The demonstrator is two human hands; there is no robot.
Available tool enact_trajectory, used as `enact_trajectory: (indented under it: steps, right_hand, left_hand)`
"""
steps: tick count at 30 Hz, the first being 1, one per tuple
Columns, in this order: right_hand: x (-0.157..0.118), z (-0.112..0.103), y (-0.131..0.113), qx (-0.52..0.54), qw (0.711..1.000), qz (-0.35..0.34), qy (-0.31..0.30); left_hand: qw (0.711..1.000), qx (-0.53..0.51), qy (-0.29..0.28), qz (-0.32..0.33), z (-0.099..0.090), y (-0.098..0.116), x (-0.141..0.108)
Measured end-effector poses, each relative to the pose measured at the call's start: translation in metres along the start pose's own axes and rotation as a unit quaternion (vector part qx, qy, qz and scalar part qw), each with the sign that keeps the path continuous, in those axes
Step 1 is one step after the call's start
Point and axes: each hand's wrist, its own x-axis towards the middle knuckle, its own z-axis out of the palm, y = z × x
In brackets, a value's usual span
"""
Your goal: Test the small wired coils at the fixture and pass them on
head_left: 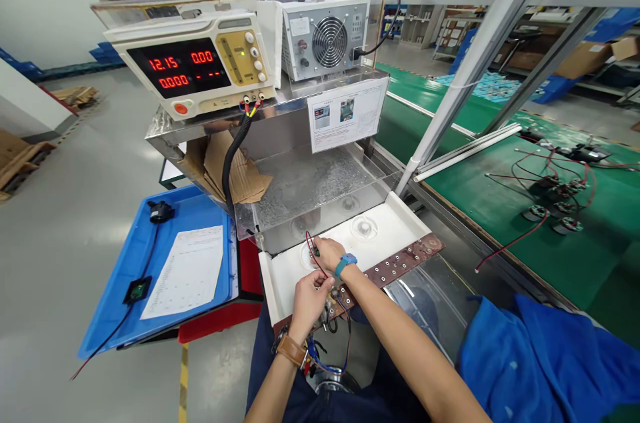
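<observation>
Left hand (pixel 309 299) pinching a thin red wire (pixel 319 265), right hand (pixel 329 254) gripping a small dark part (pixel 316 251) just beyond, both working over the left half of a white tray (pixel 393 217), power supply (pixel 193 66) showing red digits at far left

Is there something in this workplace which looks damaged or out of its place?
Yes: the cardboard under the metal shelf looks bent and ragged, and a wire hangs off the blue tray, where it might catch.

The person wears navy trousers (pixel 261 359), a brown-strapped watch (pixel 291 349) (left wrist (pixel 300 331)) and a blue band (pixel 345 264) (right wrist (pixel 353 275)).
</observation>
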Motion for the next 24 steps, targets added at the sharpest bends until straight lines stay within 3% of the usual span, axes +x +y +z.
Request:
enact_trajectory:
  steps: [8, 12, 16, 20, 22, 24]
  right_hand:
    - [0.004, 0.006, 0.007, 0.031, 0.999, -0.002, 0.008]
    - [0.004, 0.005, 0.011, 0.097, 0.995, 0.015, 0.006]
    - [-0.007, -0.009, 0.017, 0.183, 0.979, 0.054, 0.065]
    - [-0.058, -0.049, 0.039, 0.198, 0.965, 0.061, 0.16]
    - [-0.102, -0.076, 0.061, 0.19, 0.959, 0.058, 0.204]
    - [-0.155, -0.101, 0.093, 0.175, 0.946, 0.082, 0.261]
  left_hand:
    - [1.0, 0.014, 0.0, 0.01, -0.001, 0.001, 0.0]
    - [1.0, 0.025, 0.008, 0.011, 0.0, 0.0, -0.001]
    - [0.999, 0.035, 0.016, 0.011, 0.0, 0.002, 0.004]
    - [0.999, 0.045, -0.01, 0.023, -0.003, 0.012, 0.004]
    - [0.997, 0.06, -0.031, 0.022, -0.007, 0.014, 0.005]
    - [0.992, 0.128, -0.016, -0.004, -0.01, 0.012, 0.013]
